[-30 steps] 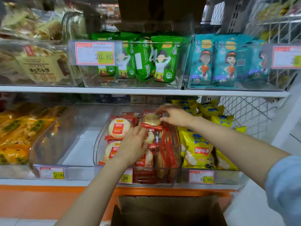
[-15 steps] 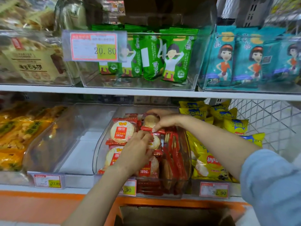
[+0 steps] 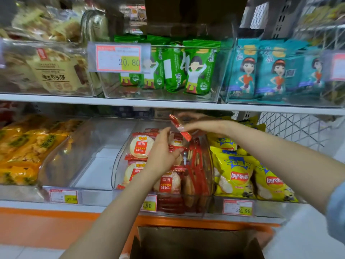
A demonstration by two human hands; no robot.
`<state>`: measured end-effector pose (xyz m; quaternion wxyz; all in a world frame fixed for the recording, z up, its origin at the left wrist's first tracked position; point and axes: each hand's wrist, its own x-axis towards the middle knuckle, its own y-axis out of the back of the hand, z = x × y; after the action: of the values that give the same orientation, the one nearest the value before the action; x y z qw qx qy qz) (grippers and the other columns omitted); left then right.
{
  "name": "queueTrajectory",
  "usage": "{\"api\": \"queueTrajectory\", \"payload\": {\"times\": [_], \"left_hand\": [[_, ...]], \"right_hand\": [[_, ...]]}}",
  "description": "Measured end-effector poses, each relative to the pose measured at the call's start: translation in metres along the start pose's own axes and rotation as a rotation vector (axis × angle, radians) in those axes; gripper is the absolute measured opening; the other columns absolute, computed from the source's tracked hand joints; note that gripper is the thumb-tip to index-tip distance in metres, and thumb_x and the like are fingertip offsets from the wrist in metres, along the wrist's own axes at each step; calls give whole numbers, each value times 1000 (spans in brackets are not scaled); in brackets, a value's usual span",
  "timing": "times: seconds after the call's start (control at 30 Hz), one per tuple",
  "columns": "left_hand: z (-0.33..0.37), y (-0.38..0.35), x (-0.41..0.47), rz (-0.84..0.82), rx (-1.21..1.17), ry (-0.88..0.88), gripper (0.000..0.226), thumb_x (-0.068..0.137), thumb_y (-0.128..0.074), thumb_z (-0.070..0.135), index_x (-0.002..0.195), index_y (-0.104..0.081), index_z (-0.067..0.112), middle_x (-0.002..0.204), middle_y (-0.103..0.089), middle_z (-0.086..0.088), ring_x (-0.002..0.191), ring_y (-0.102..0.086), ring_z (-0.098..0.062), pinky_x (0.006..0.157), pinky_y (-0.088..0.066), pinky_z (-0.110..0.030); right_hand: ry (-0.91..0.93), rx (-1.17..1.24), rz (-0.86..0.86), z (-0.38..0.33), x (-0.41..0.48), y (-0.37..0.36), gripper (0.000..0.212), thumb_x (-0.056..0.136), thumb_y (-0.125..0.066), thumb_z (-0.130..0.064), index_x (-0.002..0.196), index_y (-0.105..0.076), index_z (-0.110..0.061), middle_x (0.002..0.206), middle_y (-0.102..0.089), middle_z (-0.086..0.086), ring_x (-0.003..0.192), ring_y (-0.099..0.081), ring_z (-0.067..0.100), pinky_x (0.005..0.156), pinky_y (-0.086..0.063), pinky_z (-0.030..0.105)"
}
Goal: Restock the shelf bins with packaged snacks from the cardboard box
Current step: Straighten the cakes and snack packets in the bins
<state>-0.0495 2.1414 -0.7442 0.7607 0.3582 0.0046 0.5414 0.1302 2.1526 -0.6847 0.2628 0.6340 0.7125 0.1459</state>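
Here, the right hand [image 3: 202, 127] reaches in over the white lower shelf [image 3: 22, 203], its fingers pinching a small red-edged snack packet [image 3: 180, 130] that hangs tilted just above the clear plastic bin [image 3: 209, 146] at the middle of that shelf. The bin holds red-and-white rice cracker packets [image 3: 141, 146], some lying face up and others standing on edge at the right, and their labels read "151亿" under larger Chinese characters. The left hand [image 3: 162, 154] is down among them, thumb raised and fingers bent against the upright packets, but whether they grasp one or only press cannot be told. The left forearm crosses the bin's front and covers part of its price tag [image 3: 149, 203], so only ".90" can be read. Just right of the bin stand yellow crisp bags [image 3: 235, 174] marked "Lay's乐事", above a tag reading "32.90" [image 3: 238, 207]. On the left is a second clear bin [image 3: 89, 146] whose tag is too blurred to read, then orange-yellow snack bags [image 3: 24, 152]. On the upper shelf [image 3: 56, 99], a tag reading "20.80" [image 3: 118, 57] is clipped to a bin of green packets with a cartoon girl [image 3: 196, 71]. Teal packets with a girl in an orange top [image 3: 246, 71] stand to the right of these, and a beige bag printed "石头饼" [image 3: 54, 71] to the left. The brown cardboard box [image 3: 196, 243] sits at the bottom of the view, below the rice cracker bin.
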Motion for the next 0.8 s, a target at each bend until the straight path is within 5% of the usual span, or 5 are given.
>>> {"api": "queueTrajectory", "payload": {"times": [0.17, 0.27, 0.33, 0.57, 0.8], "left_hand": [[11, -12, 15, -92, -105, -80, 48, 88, -63, 18, 130, -41, 11, 123, -54, -9, 105, -56, -15, 75, -43, -6], [3, -14, 30, -147, -27, -56, 50, 88, -62, 16, 133, -42, 9, 124, -57, -11, 107, -57, -22, 87, -45, -20], [-7, -14, 44, -165, 172, -42, 48, 89, -59, 18, 132, -42, 6, 126, -56, -17, 117, -53, -30, 95, -43, -33], [-33, -27, 68, -503, 1098, -215, 49, 98, -34, 42, 138, -35, 15, 140, -45, -12, 132, -36, -29, 113, -17, -41], [-49, -17, 66, -470, 1258, -241, 55, 97, -20, 52, 136, -41, 18, 137, -49, -7, 137, -27, -29, 115, -8, -44]], "right_hand": [[12, 184, 6, 11, -8, -14, 51, 92, -58, -21, 138, -41, -9, 128, -53, 27, 89, -56, 25, 65, -52, 29], [25, 98, 122, 17, -4, -9, 33, 87, -60, -8, 120, -58, -6, 102, -62, 14, 89, -60, 25, 71, -53, 31], [26, -10, 270, 15, -3, 1, 26, 85, -59, -1, 110, -65, -6, 106, -66, 9, 100, -60, 21, 85, -48, 27], [-73, -422, 520, 15, 16, 20, 39, 87, -64, -29, 123, -56, -14, 120, -61, 9, 100, -59, 20, 54, -38, 16], [99, -387, 389, 37, 52, 32, 34, 79, -67, -7, 111, -62, -17, 118, -63, 4, 110, -58, 22, 99, -45, 38]]}}
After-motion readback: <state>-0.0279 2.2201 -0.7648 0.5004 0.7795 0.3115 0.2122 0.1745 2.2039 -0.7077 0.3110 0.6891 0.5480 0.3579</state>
